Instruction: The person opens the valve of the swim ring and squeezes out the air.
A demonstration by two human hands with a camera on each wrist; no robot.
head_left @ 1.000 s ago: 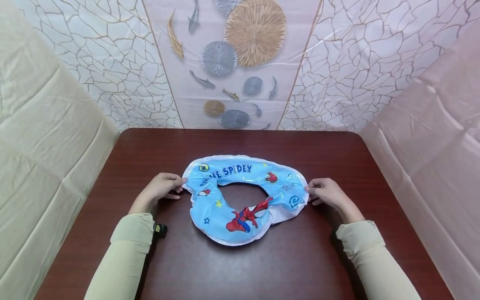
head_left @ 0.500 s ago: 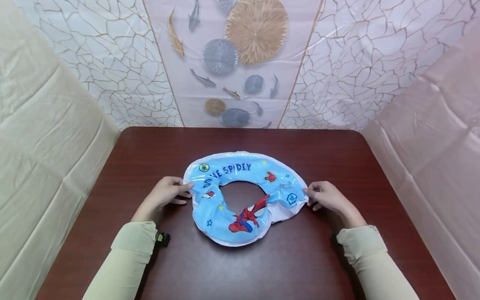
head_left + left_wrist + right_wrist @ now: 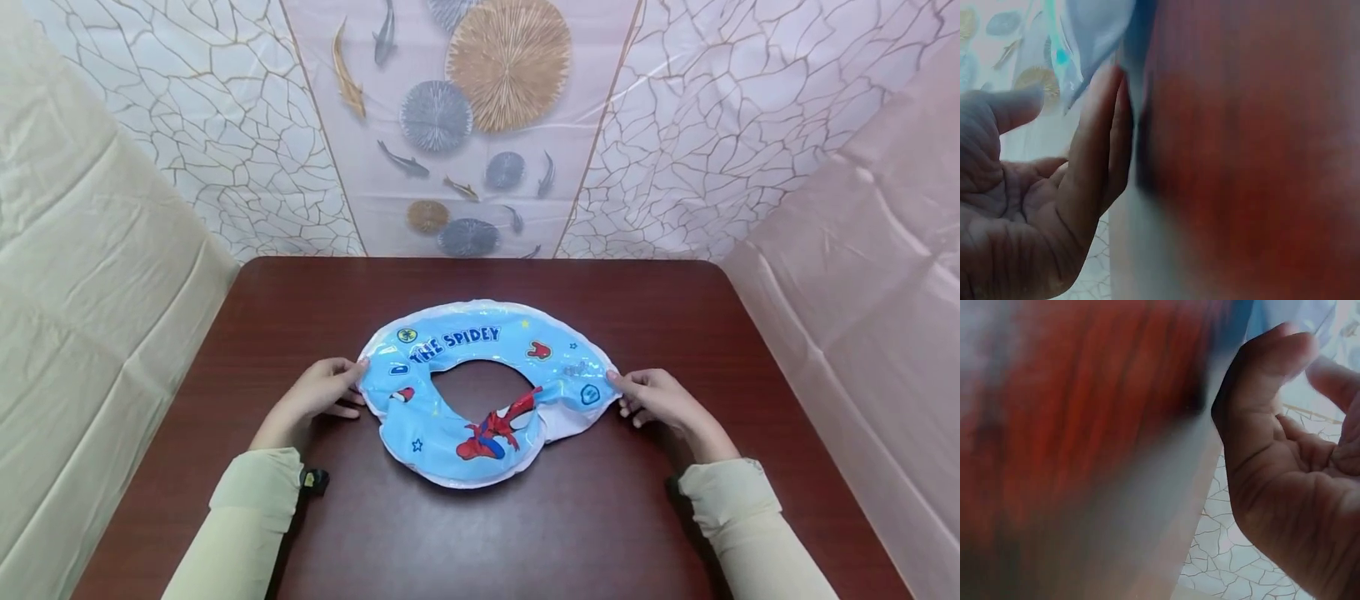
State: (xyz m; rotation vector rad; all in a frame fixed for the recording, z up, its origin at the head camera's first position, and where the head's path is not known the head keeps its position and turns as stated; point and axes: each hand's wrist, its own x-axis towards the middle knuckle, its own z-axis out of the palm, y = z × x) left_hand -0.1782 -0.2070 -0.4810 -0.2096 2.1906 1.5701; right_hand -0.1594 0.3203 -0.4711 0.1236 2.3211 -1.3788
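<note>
A light-blue swim ring (image 3: 450, 454) with a white rim lies limp and partly folded on the table in the head view. It bears "THE SPIDEY" lettering and a red-and-blue Spider-Man figure. At its left edge is my left hand (image 3: 321, 392); the left wrist view shows the straight fingers (image 3: 1094, 131) touching the ring's underside, with the thumb apart from the ring. My right hand (image 3: 660, 404) pinches the right edge between thumb and index finger. Near that corner, a flap of the white underside (image 3: 562, 423) shows at the fold.
The dark red-brown table (image 3: 480, 550) runs under both forearms. Cream fabric (image 3: 97, 275) hangs along the left side and pinkish fabric (image 3: 862, 275) along the right. A patterned curtain (image 3: 465, 167) stands behind the far edge.
My left hand has shifted slightly left, its thumb coming off the ring. The ring's left part has spread outward, so more lettering shows. My right hand keeps its pinch and has moved slightly nearer.
</note>
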